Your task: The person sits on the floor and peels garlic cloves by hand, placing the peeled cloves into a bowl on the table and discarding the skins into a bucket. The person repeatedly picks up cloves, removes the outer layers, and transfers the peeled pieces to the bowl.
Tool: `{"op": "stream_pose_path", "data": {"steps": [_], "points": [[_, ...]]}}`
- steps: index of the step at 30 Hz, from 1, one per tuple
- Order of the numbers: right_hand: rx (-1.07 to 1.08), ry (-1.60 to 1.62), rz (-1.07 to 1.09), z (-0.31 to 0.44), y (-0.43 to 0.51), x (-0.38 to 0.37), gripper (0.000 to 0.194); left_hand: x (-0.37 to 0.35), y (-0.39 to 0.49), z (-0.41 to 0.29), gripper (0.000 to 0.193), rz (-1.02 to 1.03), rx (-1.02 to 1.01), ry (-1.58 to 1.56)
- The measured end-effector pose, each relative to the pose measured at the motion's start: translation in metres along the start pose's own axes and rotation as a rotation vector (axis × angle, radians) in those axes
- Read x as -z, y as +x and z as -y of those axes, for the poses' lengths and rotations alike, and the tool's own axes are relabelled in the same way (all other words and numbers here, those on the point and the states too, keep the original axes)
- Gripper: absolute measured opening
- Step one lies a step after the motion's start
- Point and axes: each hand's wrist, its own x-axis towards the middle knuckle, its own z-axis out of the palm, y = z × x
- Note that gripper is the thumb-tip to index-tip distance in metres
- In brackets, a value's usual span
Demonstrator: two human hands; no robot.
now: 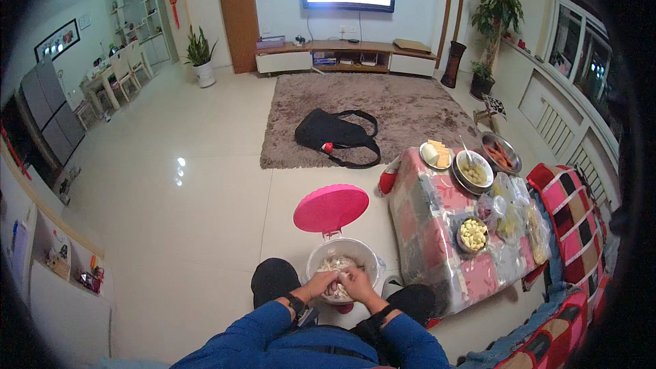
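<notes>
Both hands meet over a white trash bin [313, 259] that stands between my knees. Its pink lid [330, 207] is swung up at the far side. Pale, papery scraps [338, 262], which look like garlic skins, fill the inside. My left hand [322, 284] and my right hand [357, 284] touch at the fingertips, pinching a small pale piece. Fingers hide most of that piece, perhaps a garlic clove. To the right, a metal bowl of peeled garlic cloves [473, 234] rests on the near part of a cloth-covered table [420, 225].
Beyond the garlic are plastic bags [510, 215], a soup bowl with a spoon [474, 171], a plate of food [435, 155] and a metal basin [501, 152]. A black bag [333, 130] lies on the brown rug [410, 97]. A sofa with a patterned cover [574, 236] borders the right side.
</notes>
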Motion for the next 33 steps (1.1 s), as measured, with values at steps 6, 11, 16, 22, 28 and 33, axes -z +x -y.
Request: {"op": "stream_pose_path", "data": {"steps": [6, 11, 16, 22, 28, 33], "points": [[-0.008, -0.014, -0.03, -0.01, -0.005, -0.021, 0.023, -0.001, 0.004, 0.008, 0.044, -0.011, -0.12, 0.259], [-0.122, 0.182, 0.052, -0.026, 0.002, -0.02, 0.027, -0.001, 0.012, 0.01, 0.038, -0.071, -0.055, 0.246], [-0.385, 0.746, 0.095, -0.031, 0.004, -0.013, 0.014, -0.001, 0.02, 0.016, 0.031, -0.115, -0.122, 0.351], [-0.446, 0.935, 0.123, -0.021, 0.005, -0.004, 0.011, -0.007, 0.007, 0.002, 0.023, -0.112, -0.379, 0.602], [-0.45, 1.004, 0.189, -0.016, 0.005, 0.004, 0.009, -0.007, 0.011, -0.001, 0.027, -0.111, -0.292, 0.336], [-0.423, 0.979, 0.218, -0.019, 0.006, 0.002, 0.008, -0.001, 0.01, 0.001, 0.029, -0.117, -0.307, 0.431]]}}
